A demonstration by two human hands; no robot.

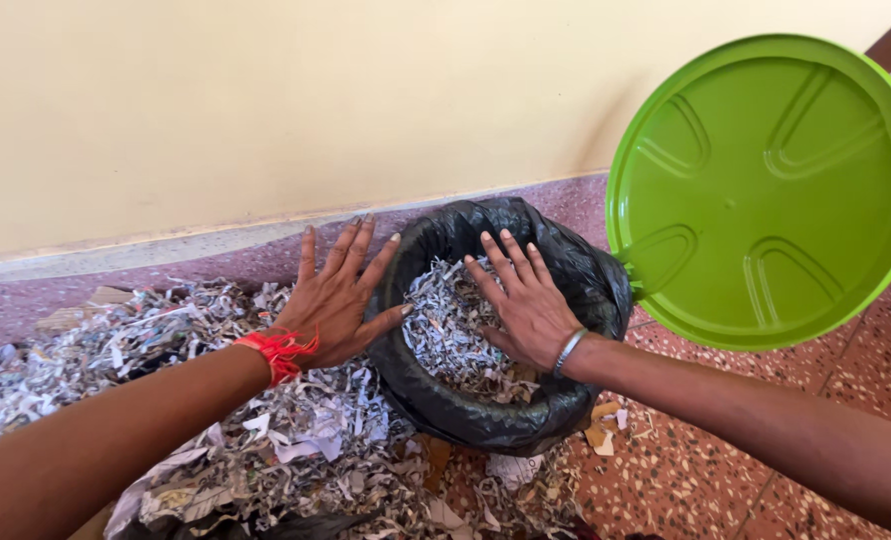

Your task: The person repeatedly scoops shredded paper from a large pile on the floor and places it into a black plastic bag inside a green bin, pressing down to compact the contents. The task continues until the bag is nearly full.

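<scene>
The right hand (528,300) lies flat, fingers spread, on the shredded paper (444,325) inside the black-lined bin (486,415), gripping nothing. The left hand (338,295), equally open, rests against the bin's left rim, above the loose paper pile (166,400); a green lid (766,190) stands open at the bin's right.

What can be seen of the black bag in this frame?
The black bag is thin, glossy, crinkled plastic, standing open on the speckled floor near the wall. Its top edge is rolled outward into a thick rim. It is filled nearly to the rim with shredded paper. The right hand lies flat on the shreds inside; the left hand rests by its outer left side, thumb at the rim. More shreds are piled against it, and a green lid overlaps its right edge.
</scene>
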